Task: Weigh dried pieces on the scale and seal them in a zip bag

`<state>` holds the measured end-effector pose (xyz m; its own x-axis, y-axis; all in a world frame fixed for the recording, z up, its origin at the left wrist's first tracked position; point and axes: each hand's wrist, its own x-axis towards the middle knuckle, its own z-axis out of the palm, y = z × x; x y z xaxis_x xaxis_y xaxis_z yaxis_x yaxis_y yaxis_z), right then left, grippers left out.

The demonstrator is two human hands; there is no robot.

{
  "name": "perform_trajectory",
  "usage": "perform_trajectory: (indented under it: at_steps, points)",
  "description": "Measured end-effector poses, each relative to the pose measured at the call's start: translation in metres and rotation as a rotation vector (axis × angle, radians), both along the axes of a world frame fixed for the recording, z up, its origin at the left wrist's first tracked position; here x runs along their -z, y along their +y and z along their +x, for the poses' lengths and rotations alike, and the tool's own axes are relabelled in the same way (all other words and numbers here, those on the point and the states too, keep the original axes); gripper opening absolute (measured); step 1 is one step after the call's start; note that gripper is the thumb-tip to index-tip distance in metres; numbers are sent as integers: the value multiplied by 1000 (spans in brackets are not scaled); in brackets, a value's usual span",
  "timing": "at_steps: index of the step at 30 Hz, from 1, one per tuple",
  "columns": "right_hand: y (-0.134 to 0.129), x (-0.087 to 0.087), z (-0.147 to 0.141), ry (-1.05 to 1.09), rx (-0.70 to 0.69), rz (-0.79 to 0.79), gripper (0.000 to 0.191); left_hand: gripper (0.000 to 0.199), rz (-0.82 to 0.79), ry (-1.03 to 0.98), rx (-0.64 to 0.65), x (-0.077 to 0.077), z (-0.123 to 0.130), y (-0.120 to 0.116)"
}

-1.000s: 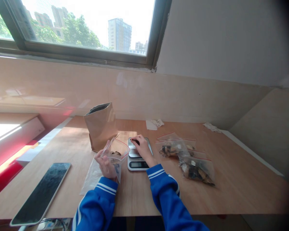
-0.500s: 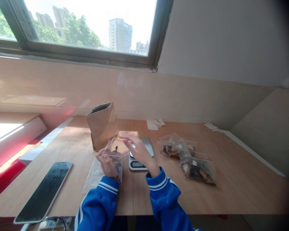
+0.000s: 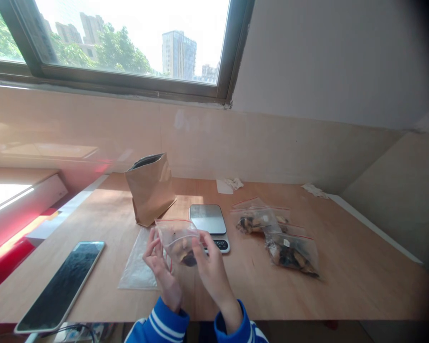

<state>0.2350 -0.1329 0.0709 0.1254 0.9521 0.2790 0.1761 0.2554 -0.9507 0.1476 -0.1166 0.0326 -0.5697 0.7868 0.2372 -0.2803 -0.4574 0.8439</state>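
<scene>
Between my two hands is a clear zip bag (image 3: 177,238) with a red seal line and brown and dark dried pieces at its bottom. My left hand (image 3: 160,262) grips the bag's left side. On the right side, the thumb and fingers of my right hand (image 3: 210,262) pinch the bag. Just behind my right hand lies a kitchen scale (image 3: 208,219) with a bare silver plate; its display is partly covered by the hand. Flat clear bags (image 3: 136,271) lie to the left of my left hand. A brown paper bag (image 3: 150,188) stands open at the top behind them.
Several filled zip bags (image 3: 293,252) lie on the table (image 3: 343,290) to the right. A phone (image 3: 62,286) rests near the left front edge. Crumpled tissue (image 3: 234,183) and a white paper piece (image 3: 224,186) sit at the back by the wall.
My right hand has come down from the bag's mouth to its right side. The zip bag has shifted right and now hangs upright between both hands, its contents in view.
</scene>
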Motion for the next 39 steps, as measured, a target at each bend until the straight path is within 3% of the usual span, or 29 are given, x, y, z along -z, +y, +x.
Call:
perform_trajectory:
  at_steps: [2, 3, 6, 8, 10, 17, 27, 30, 34, 39]
  points:
    - [-5, -5, 19, 16, 2, 1, 36, 32, -86, 48, -34, -5, -6, -4]
    - [-8, -6, 29, 4, -2, -1, 37, 35, -118, 67, 16, -8, -10, -3]
    - [-14, -4, 51, -70, -48, 2, 38, 40, -189, 139, 318, -13, -19, 3]
    - [-16, 0, 58, -81, -67, 9, 36, 36, -199, 195, 402, -13, -20, 5]
    - [-18, 5, 60, -40, -48, -10, 37, 32, -185, 256, 388, -12, -17, 4]
    - [-23, 25, 72, 90, 208, -58, 42, 33, -196, 342, 294, -4, -6, -4]
    - [-16, 53, 87, 109, 309, -111, 39, 37, -193, 328, 458, 16, -6, 4]
    - [-17, 61, 93, 141, 243, -122, 43, 38, -179, 330, 453, 18, -6, 1]
    - [-22, 61, 101, 146, 152, -96, 43, 34, -166, 377, 405, 18, -7, -1]
    - [-27, 44, 94, 55, 187, 4, 43, 30, -141, 462, 399, 19, -4, -3]
